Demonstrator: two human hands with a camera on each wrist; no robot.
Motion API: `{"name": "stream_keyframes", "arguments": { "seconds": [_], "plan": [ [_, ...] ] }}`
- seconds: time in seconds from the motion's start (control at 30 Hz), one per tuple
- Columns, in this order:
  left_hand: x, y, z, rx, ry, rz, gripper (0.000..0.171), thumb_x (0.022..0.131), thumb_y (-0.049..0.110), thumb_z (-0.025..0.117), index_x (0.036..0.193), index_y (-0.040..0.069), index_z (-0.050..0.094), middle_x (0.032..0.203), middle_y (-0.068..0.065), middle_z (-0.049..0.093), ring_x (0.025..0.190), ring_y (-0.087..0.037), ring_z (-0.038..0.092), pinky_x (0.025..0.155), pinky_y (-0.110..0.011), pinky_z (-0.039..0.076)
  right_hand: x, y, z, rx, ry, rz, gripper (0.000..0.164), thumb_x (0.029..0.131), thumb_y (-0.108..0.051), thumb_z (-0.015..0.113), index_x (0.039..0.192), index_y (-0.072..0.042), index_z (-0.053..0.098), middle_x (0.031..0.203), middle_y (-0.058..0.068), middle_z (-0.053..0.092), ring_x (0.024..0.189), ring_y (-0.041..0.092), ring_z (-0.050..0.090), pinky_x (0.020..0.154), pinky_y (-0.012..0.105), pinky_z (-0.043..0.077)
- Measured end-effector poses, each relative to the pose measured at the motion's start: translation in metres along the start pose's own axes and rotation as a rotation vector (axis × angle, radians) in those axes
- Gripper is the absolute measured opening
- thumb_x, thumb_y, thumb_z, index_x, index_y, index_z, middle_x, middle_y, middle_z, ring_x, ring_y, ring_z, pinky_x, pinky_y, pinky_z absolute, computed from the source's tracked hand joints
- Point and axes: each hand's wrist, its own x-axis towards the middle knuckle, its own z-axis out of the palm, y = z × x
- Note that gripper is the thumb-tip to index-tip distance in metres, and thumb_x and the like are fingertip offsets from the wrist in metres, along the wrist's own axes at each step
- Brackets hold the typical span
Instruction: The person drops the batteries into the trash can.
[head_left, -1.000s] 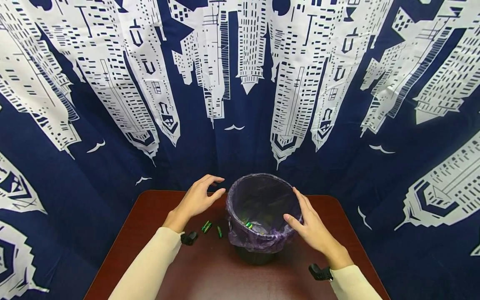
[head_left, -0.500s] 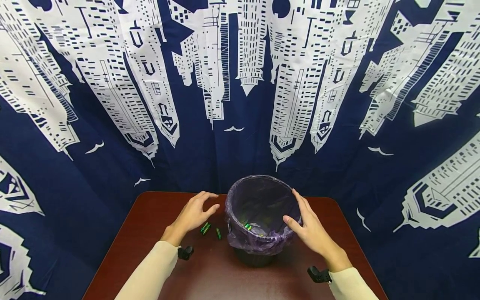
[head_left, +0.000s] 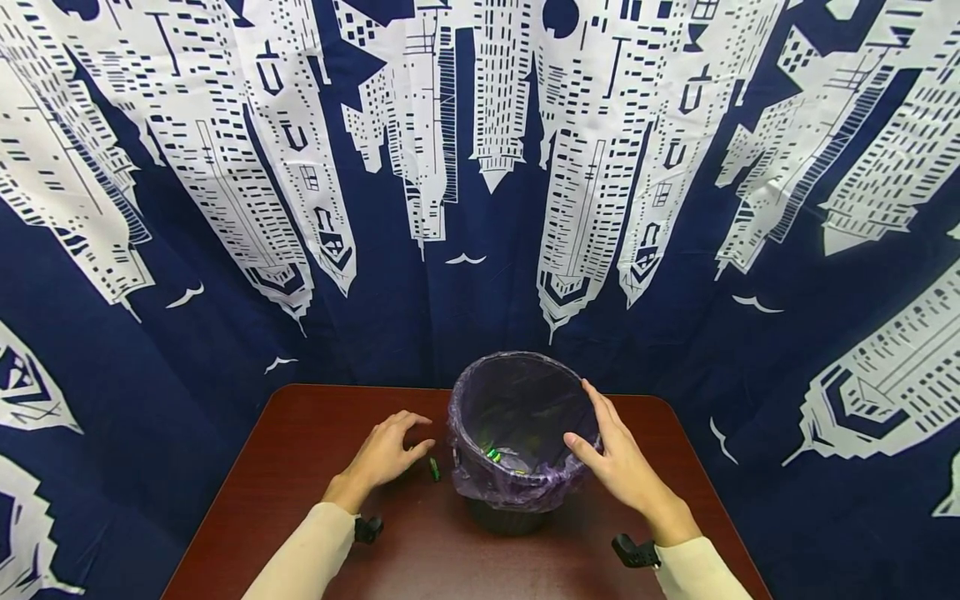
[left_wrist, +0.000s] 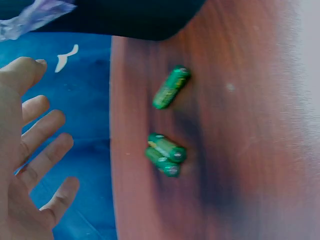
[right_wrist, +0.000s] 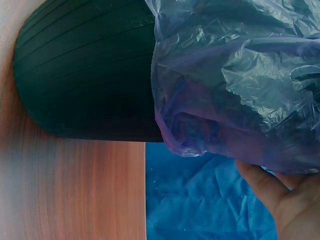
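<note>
My left hand (head_left: 384, 452) is held over the table left of the bin, fingers spread and thumb apart, holding nothing. One green battery (head_left: 434, 469) lies by its thumb. Two more green batteries (left_wrist: 166, 155) lie side by side in the left wrist view; in the head view the hand covers them. A dark trash bin (head_left: 508, 522) with a purple plastic liner (head_left: 517, 492) folded over its rim stands mid-table. Green batteries (head_left: 492, 454) lie inside. My right hand (head_left: 622, 462) rests at the bin's right rim with fingers extended along the liner's outside, thumb over the opening.
The reddish-brown wooden table (head_left: 315, 425) has rounded far corners. Close behind it hangs a dark blue curtain (head_left: 405, 317) printed with white buildings and birds. Each wrist carries a small black camera (head_left: 633, 550).
My left hand has moved down and slightly left, from beside the bin's rim to over the pair of batteries, which it now hides. The right hand keeps its place on the bin.
</note>
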Motion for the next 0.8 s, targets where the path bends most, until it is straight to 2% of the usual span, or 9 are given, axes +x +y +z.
{"name": "stream_keyframes", "arguments": {
  "seconds": [0.27,0.5,0.8],
  "plan": [
    [-0.014,-0.006,0.022,0.053,-0.028,-0.007,0.045,0.099,0.035,0.095,0.138,0.019,0.08,0.135,-0.002,0.081,0.133,-0.033,0.073,0.109,-0.059,0.056,0.0,-0.001,0.0,-0.003,0.004,-0.003,0.096,0.112,-0.039,0.073,0.188,-0.018,0.018,0.192,0.023,0.027,0.174,0.06,0.031,0.128,0.093,0.029],
    [-0.021,-0.014,0.042,0.107,-0.017,0.027,0.049,0.093,0.037,0.1,0.134,0.018,0.082,0.13,-0.001,0.084,0.124,-0.028,0.073,0.101,-0.052,0.054,-0.001,0.0,0.001,0.001,0.016,-0.013,0.096,0.112,-0.038,0.073,0.188,-0.019,0.018,0.191,0.023,0.028,0.174,0.059,0.032,0.128,0.092,0.03],
    [-0.026,-0.022,0.062,0.161,-0.002,0.027,0.047,0.089,0.035,0.103,0.129,0.02,0.083,0.129,0.001,0.084,0.131,-0.027,0.071,0.105,-0.054,0.052,-0.001,-0.001,0.001,-0.005,0.019,-0.019,0.096,0.112,-0.037,0.073,0.188,-0.017,0.019,0.19,0.024,0.029,0.173,0.059,0.033,0.128,0.092,0.031]
  ]
}}
